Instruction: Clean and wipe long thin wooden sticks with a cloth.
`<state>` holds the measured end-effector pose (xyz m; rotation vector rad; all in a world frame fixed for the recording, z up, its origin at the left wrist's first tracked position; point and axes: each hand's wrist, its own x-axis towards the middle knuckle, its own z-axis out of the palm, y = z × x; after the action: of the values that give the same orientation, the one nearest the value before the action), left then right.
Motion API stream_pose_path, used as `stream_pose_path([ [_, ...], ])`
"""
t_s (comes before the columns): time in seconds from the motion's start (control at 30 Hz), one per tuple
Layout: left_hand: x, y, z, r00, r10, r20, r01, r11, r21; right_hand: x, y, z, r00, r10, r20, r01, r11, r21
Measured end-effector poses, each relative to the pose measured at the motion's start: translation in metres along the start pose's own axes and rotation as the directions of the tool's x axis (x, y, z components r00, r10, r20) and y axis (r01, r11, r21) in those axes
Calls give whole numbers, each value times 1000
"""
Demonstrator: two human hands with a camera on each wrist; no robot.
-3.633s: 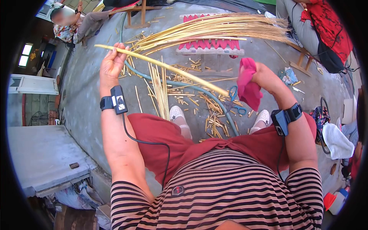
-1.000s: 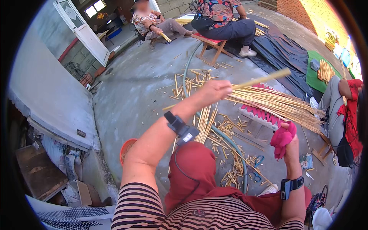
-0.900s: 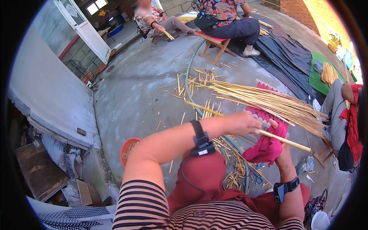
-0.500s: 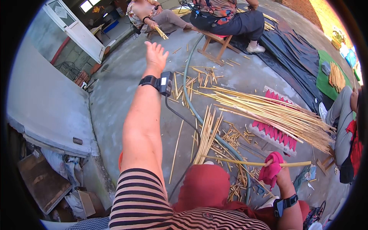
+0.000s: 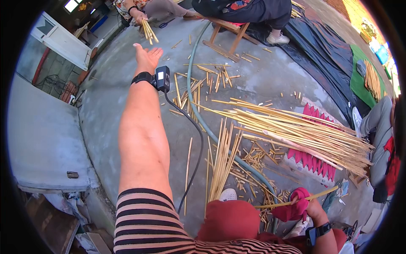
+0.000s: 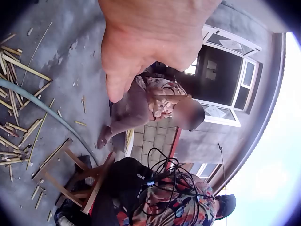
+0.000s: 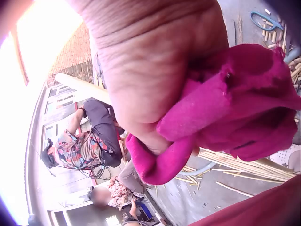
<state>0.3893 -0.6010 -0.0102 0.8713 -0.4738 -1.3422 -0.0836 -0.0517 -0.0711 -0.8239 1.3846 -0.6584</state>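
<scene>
My left hand (image 5: 148,60) reaches out ahead at the end of a straight arm, fingers spread and nothing held. It appears near the short stalks (image 5: 149,30) held by a seated person at the back. In the left wrist view, the back of this hand (image 6: 150,37) fills the top. Low on the right, my right hand (image 5: 314,208) grips a magenta cloth (image 5: 294,208) wrapped round a long yellow stalk (image 5: 326,193). Up close in the right wrist view, the cloth (image 7: 249,103) bunches round the fingers, and the stalk (image 7: 80,85) sticks out behind the hand.
A bundle of long stalks (image 5: 275,131) lies across a pink-trimmed stand (image 5: 315,163). More stalks (image 5: 222,163) lean near my foot. Cut pieces (image 5: 256,154) litter the concrete round a green hose (image 5: 193,59). A wooden stool (image 5: 230,31) bears another seated person.
My left hand first held the stalk, passed it to the cloth at my right hand, let go and stretched forward. The right hand keeps cloth and stalk. The head view has shifted.
</scene>
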Motion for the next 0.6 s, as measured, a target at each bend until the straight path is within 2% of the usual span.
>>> stream_pose_path([
  [0.07, -1, 7, 16, 1000, -5, -9, 4, 998, -62, 6, -10, 2, 1000, 15, -2, -15, 1000, -15],
  [0.17, 39, 15, 18, 974, -136, 182, 129, 990, 52, 15, -13, 2, 992, 115, -54, -109, 988, 107],
  [0.2, 43, 16, 23, 982, -128, 137, 115, 989, 97, 19, -10, -1, 993, 103, -64, -97, 990, 102],
  [0.3, 108, 16, 1, 961, -255, 107, 217, 936, 278, 27, 5, -7, 993, 78, -94, -71, 995, 75],
  [0.33, 61, 6, 26, 994, -111, 12, 105, 962, 254, 28, 5, -7, 993, 73, -97, -68, 996, 61],
  [0.4, 70, 4, 8, 984, -142, 105, 108, 953, 283, 25, 6, -6, 992, 74, -97, -69, 996, 58],
  [0.43, 58, 4, -2, 966, -168, 196, 104, 949, 299, 25, 3, -5, 992, 69, -102, -62, 996, 68],
  [0.47, 78, 5, -16, 950, -235, 204, 141, 910, 391, 22, -3, -2, 992, 91, -91, -85, 994, 68],
  [0.5, 101, 5, -42, 918, -274, 286, 187, 936, 297, 22, -8, -2, 992, 95, -78, -90, 994, 62],
  [0.53, 98, -1, -48, 945, -238, 223, 152, 926, 347, 17, -6, -3, 992, 96, -80, -89, 993, 83],
  [0.57, 104, -6, -68, 910, -300, 287, 220, 934, 280, 14, -3, -5, 993, 84, -82, -76, 992, 100],
  [0.6, 65, -20, -63, 912, -237, 334, 154, 954, 258, 12, -2, -7, 994, 61, -88, -50, 992, 117],
])
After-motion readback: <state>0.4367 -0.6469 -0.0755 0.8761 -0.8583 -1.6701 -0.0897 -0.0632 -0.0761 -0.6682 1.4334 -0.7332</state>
